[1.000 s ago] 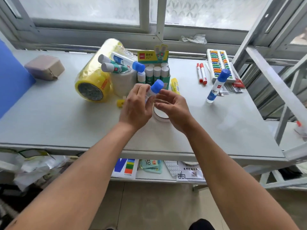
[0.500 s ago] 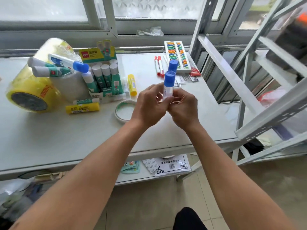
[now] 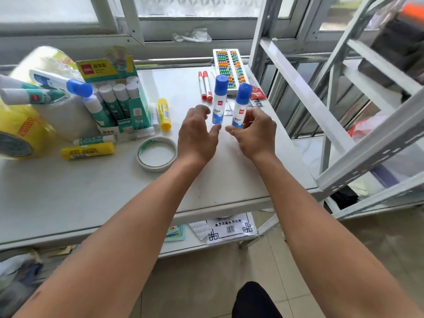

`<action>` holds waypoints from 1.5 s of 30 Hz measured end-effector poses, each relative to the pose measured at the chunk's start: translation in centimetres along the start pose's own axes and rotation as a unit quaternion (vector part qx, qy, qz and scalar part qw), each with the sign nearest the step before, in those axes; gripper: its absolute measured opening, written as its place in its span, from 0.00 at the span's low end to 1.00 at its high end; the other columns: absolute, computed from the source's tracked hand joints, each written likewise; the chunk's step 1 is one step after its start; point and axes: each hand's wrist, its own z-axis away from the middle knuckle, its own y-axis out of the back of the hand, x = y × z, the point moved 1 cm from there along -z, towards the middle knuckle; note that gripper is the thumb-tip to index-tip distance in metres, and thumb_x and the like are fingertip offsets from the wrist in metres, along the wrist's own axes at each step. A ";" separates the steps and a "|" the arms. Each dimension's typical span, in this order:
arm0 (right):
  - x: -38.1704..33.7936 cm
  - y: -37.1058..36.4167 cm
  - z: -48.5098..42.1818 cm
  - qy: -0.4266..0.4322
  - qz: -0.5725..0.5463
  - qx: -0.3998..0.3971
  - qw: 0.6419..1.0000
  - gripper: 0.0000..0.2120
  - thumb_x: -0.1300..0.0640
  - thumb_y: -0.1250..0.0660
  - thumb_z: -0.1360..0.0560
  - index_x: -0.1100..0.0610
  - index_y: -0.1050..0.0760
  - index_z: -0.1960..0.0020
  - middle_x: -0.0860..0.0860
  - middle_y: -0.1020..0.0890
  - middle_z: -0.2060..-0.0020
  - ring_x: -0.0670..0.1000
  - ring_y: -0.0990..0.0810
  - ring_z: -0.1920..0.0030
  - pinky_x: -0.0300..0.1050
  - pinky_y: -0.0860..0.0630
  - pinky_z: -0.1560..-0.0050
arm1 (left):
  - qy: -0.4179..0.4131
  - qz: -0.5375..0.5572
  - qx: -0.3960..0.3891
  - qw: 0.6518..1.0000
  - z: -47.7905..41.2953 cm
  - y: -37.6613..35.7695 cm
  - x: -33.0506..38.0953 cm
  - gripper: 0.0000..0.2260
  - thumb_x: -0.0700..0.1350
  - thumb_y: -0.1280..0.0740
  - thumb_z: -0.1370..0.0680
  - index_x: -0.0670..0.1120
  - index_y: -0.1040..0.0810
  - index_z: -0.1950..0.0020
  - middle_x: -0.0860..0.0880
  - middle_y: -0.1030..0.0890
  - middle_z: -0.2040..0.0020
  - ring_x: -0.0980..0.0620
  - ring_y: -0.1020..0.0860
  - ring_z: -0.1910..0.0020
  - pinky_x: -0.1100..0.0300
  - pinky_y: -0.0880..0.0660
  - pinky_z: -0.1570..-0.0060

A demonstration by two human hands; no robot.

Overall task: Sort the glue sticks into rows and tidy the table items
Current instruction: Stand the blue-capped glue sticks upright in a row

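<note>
Two blue-capped glue bottles stand side by side on the white table [image 3: 68,193]. The left bottle [image 3: 219,99] stands free, and my left hand [image 3: 197,136] is open just in front of it, fingers spread. My right hand [image 3: 255,134] grips the lower part of the right bottle [image 3: 241,104], which leans slightly. A display box of green glue sticks [image 3: 119,104] sits to the left. Near it lie two yellow glue sticks [image 3: 164,113] [image 3: 88,150] and a small green stick [image 3: 94,140]. Another blue-capped bottle [image 3: 62,82] and green sticks [image 3: 25,96] rest on a yellow film roll [image 3: 20,127].
A tape ring [image 3: 157,153] lies left of my left wrist. Two red markers [image 3: 205,86] and a bead abacus [image 3: 229,67] are behind the bottles, near the far right corner. A metal rack frame [image 3: 344,115] rises just past the table's right edge. Papers lie on the lower shelf [image 3: 229,228].
The bottle held in both hands has come down beside the standing one. My left hand has let go and opened. The view has swung to the right.
</note>
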 end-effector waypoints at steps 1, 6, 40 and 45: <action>0.0 -0.2 -0.3 -0.001 0.008 -0.006 1.000 0.19 0.51 0.19 0.36 0.58 0.21 0.51 0.50 0.17 0.57 0.47 0.22 0.62 0.41 0.22 0.59 | 0.017 -0.009 -0.014 1.000 -0.5 -0.2 -0.1 0.21 0.44 0.27 0.26 0.43 0.27 0.35 0.44 0.21 0.42 0.46 0.21 0.50 0.53 0.22 0.49; 0.2 -0.8 -1.5 0.007 0.026 -0.024 0.999 0.19 0.51 0.19 0.37 0.59 0.20 0.52 0.51 0.16 0.58 0.48 0.23 0.62 0.42 0.26 0.61 | 0.076 -0.014 -0.105 0.991 -2.4 -1.4 -0.7 0.17 0.47 0.29 0.25 0.49 0.23 0.36 0.51 0.19 0.39 0.48 0.20 0.45 0.53 0.23 0.44; -22.1 -12.6 3.7 0.162 -0.014 -0.104 0.981 0.19 0.50 0.29 0.30 0.60 0.22 0.43 0.57 0.17 0.48 0.58 0.19 0.46 0.45 0.26 0.49 | 0.042 -0.052 0.176 0.982 -1.8 20.6 -7.4 0.08 0.41 0.35 0.22 0.43 0.19 0.45 0.43 0.17 0.49 0.43 0.20 0.52 0.54 0.26 0.50; -23.8 -16.1 2.3 0.177 0.067 -0.166 0.968 0.20 0.50 0.29 0.29 0.58 0.23 0.40 0.58 0.20 0.45 0.60 0.22 0.45 0.53 0.25 0.44 | 0.058 -0.080 0.190 0.977 -2.7 23.9 -9.1 0.11 0.41 0.37 0.20 0.43 0.20 0.41 0.43 0.17 0.45 0.43 0.19 0.50 0.53 0.24 0.49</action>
